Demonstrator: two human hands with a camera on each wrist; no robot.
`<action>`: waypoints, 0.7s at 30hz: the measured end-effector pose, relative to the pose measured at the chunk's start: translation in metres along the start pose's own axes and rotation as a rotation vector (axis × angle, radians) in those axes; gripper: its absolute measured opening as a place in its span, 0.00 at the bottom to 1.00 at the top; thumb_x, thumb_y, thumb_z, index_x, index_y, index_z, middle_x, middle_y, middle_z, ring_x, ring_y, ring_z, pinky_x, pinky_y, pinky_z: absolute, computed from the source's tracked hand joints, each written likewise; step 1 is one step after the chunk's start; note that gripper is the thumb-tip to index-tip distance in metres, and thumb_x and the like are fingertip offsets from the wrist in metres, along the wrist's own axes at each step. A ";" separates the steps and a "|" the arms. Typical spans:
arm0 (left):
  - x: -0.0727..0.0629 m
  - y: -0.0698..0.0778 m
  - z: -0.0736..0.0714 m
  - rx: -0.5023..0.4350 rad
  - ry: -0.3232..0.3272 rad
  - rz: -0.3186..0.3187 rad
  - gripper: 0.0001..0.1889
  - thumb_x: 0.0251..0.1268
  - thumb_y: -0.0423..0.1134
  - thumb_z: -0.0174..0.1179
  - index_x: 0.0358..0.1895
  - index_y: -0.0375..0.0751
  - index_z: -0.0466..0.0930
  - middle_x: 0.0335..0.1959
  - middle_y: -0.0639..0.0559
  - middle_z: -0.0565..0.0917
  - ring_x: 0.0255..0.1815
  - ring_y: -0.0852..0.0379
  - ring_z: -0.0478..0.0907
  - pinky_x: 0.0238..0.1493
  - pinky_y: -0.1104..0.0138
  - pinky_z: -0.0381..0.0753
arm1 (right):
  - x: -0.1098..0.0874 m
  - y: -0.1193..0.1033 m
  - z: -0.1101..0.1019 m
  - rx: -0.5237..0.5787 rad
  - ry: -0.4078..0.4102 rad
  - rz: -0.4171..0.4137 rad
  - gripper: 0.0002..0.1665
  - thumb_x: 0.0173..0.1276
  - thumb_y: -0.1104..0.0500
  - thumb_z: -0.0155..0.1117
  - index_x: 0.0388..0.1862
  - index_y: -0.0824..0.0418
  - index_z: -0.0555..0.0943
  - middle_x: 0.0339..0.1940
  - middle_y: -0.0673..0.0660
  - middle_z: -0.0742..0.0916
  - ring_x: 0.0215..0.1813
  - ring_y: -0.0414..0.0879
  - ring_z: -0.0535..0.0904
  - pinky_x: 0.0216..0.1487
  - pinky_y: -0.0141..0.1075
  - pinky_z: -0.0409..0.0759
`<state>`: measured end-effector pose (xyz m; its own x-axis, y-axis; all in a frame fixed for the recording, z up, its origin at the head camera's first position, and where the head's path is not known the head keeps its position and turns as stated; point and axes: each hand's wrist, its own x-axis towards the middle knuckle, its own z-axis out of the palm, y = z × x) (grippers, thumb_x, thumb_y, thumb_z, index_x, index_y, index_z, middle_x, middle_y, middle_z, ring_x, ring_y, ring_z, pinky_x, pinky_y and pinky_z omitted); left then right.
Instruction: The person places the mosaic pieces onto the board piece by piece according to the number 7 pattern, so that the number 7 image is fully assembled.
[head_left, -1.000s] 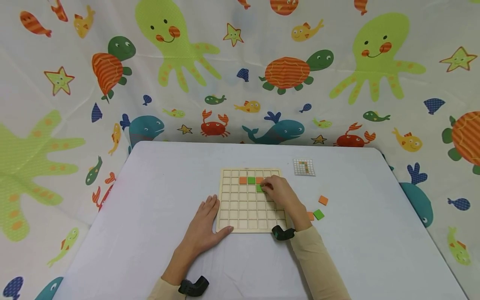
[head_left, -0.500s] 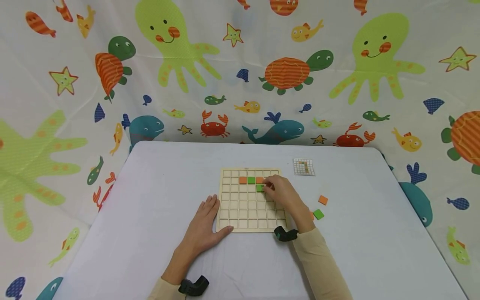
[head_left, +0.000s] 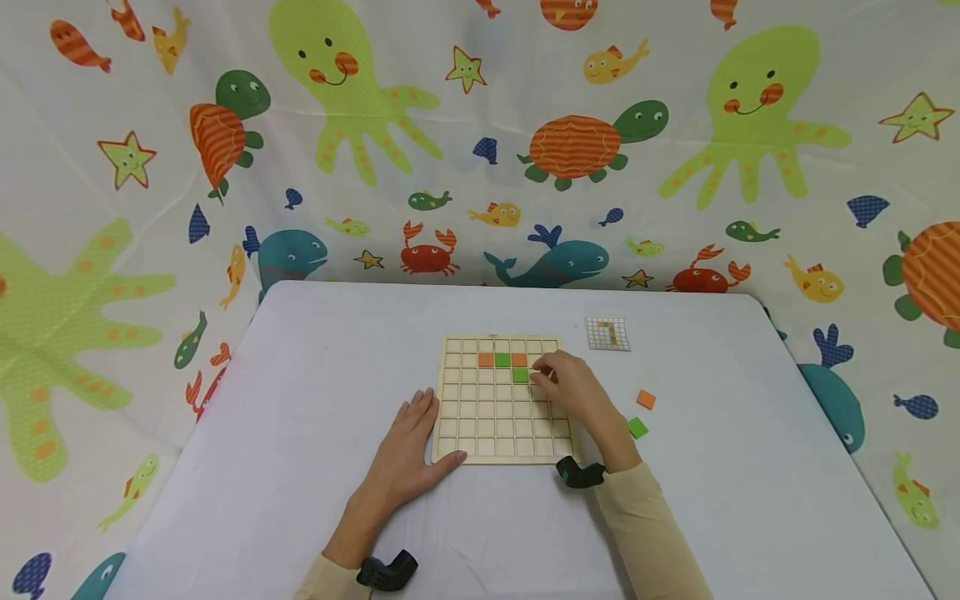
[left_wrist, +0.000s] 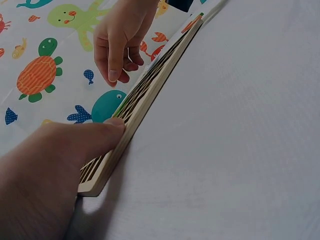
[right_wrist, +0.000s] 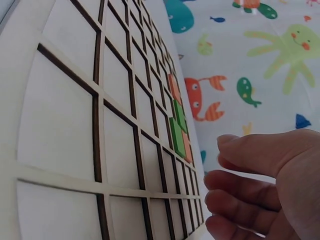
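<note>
Board (head_left: 486, 409) holds two orange tiles (head_left: 486, 360) and two green tiles (head_left: 520, 376); two loose squares (head_left: 647, 400) lie right of it. Left hand (head_left: 407, 457), fingers straight, touches its edge; empty right hand (head_left: 567, 387), thumb apart, hovers.

The pale wood-coloured board (head_left: 487, 409) was patterned with a square grid, its row of tiles (head_left: 502, 360) running orange, green, orange, with another green below the last; the loose tiles (head_left: 647, 400) showed orange and green too, and the white card (head_left: 608, 333) bore a fine grid. The table (head_left: 262, 417) was white, the sleeves (head_left: 652, 533) plain beige, the wrist devices (head_left: 387, 572) black. Behind, the white curtain (head_left: 420, 196) carried lime octopuses, orange-striped turtles, teal whales and red crabs.
</note>
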<state>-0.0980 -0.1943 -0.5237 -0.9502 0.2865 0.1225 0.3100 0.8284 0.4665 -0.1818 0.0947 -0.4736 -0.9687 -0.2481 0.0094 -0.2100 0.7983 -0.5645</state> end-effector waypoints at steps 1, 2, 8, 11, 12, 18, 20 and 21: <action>0.000 0.000 0.000 0.000 0.001 0.000 0.50 0.58 0.64 0.63 0.75 0.30 0.62 0.79 0.39 0.61 0.82 0.43 0.55 0.82 0.51 0.56 | -0.001 0.000 -0.001 -0.003 0.002 -0.001 0.13 0.72 0.55 0.65 0.48 0.62 0.85 0.39 0.55 0.85 0.39 0.45 0.77 0.41 0.37 0.80; 0.000 0.000 0.000 -0.001 0.002 0.000 0.50 0.58 0.64 0.63 0.75 0.30 0.62 0.79 0.39 0.61 0.82 0.43 0.55 0.82 0.51 0.56 | -0.002 0.000 -0.001 0.000 0.004 0.001 0.13 0.72 0.55 0.65 0.48 0.62 0.85 0.39 0.55 0.85 0.39 0.45 0.77 0.41 0.36 0.80; 0.000 0.000 0.000 -0.004 -0.002 -0.003 0.50 0.58 0.64 0.63 0.75 0.30 0.61 0.79 0.39 0.61 0.82 0.43 0.55 0.82 0.51 0.56 | -0.005 0.001 -0.004 -0.021 0.017 0.014 0.12 0.72 0.54 0.65 0.47 0.61 0.85 0.38 0.54 0.85 0.38 0.45 0.76 0.39 0.34 0.78; 0.000 0.000 0.000 0.000 -0.004 -0.003 0.50 0.58 0.64 0.63 0.75 0.30 0.61 0.79 0.39 0.60 0.82 0.43 0.55 0.82 0.51 0.56 | -0.007 0.001 -0.006 -0.032 0.020 0.023 0.12 0.72 0.54 0.65 0.47 0.61 0.85 0.38 0.54 0.85 0.38 0.45 0.76 0.38 0.34 0.78; 0.000 0.000 0.000 0.002 -0.004 -0.001 0.50 0.58 0.64 0.63 0.75 0.30 0.61 0.79 0.39 0.60 0.82 0.43 0.55 0.82 0.51 0.56 | -0.008 0.001 -0.007 -0.034 0.020 0.023 0.12 0.72 0.54 0.64 0.47 0.60 0.85 0.38 0.54 0.85 0.38 0.45 0.76 0.38 0.34 0.78; 0.001 0.000 -0.001 0.004 -0.004 0.004 0.50 0.59 0.64 0.62 0.75 0.30 0.61 0.79 0.38 0.61 0.82 0.43 0.55 0.82 0.51 0.56 | -0.011 0.000 -0.011 -0.036 0.028 0.018 0.12 0.72 0.54 0.65 0.46 0.60 0.86 0.37 0.54 0.85 0.38 0.45 0.76 0.37 0.34 0.78; 0.001 0.000 -0.001 0.001 -0.003 0.005 0.50 0.59 0.64 0.62 0.75 0.29 0.61 0.79 0.38 0.61 0.82 0.43 0.55 0.82 0.50 0.56 | -0.013 0.000 -0.013 -0.034 0.030 0.014 0.12 0.72 0.54 0.65 0.46 0.60 0.86 0.38 0.54 0.85 0.38 0.45 0.76 0.37 0.34 0.78; 0.001 0.000 -0.001 0.000 -0.003 0.004 0.50 0.59 0.64 0.62 0.75 0.29 0.61 0.79 0.38 0.61 0.82 0.43 0.55 0.82 0.51 0.56 | -0.013 0.000 -0.013 -0.033 0.030 0.013 0.12 0.72 0.54 0.65 0.46 0.60 0.85 0.38 0.54 0.85 0.38 0.45 0.76 0.37 0.34 0.78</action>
<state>-0.0987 -0.1948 -0.5230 -0.9488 0.2914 0.1224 0.3141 0.8271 0.4661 -0.1709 0.1057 -0.4628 -0.9748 -0.2214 0.0276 -0.2012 0.8189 -0.5376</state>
